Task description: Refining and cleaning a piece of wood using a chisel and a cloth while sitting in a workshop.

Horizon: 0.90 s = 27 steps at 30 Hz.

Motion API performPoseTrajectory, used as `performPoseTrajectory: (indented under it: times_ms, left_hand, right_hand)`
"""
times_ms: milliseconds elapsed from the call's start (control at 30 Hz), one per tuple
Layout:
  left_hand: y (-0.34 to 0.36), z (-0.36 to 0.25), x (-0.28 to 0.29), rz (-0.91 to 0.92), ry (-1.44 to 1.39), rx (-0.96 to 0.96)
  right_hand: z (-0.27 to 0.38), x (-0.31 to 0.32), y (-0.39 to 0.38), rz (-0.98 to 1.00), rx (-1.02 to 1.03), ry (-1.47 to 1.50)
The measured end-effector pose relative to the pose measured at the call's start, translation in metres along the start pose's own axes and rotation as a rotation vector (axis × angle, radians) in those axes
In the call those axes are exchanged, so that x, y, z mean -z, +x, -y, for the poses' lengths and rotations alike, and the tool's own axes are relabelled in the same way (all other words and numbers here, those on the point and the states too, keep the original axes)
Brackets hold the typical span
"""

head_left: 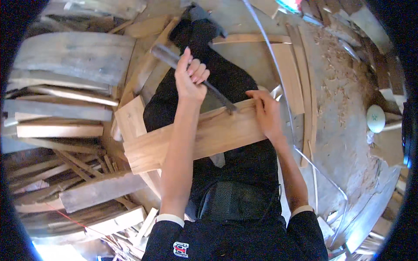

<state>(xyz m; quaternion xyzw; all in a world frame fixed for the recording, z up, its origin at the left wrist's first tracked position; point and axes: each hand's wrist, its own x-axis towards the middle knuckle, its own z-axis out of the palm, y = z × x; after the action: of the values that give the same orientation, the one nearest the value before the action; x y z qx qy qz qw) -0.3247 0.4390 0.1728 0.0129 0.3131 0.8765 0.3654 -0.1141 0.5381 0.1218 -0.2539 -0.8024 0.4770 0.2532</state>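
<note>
A pale wooden board (198, 135) lies crosswise over my legs in black trousers, its left part over another plank (127, 114). My left hand (190, 74) is closed around a long dark metal bar (217, 93), like a chisel, held at a slant with its lower end at a nick near the board's upper edge. Its upper end is blurred. My right hand (265, 112) grips the right part of the board, fingers curled over its far edge.
Stacked planks and offcuts (63, 130) fill the left. More planks (291, 74) lie to the right of my legs beside a thin white cord (289, 115). Wood shavings (333, 87) are scattered on the floor. A pale round object (375, 118) sits at the far right.
</note>
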Motion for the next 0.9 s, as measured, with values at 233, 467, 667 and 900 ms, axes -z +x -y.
performPoseTrajectory:
  times_ms: [233,467,667,900]
  left_hand:
    - [0.015,0.019,-0.024,0.158,0.121,0.211]
    - [0.011,0.007,-0.054,0.333,0.349,0.460]
    - [-0.001,-0.045,-0.066,0.533,0.354,0.473]
    - [-0.054,-0.114,-0.039,0.323,0.577,0.188]
  right_hand:
    - [-0.003,0.003,0.004,0.008,0.029,0.003]
    - [-0.014,-0.005,-0.001,0.006,0.088,-0.016]
    - [0.013,0.005,-0.003,-0.029,0.227,-0.180]
    - [0.041,0.015,-0.021,0.181,0.578,-0.425]
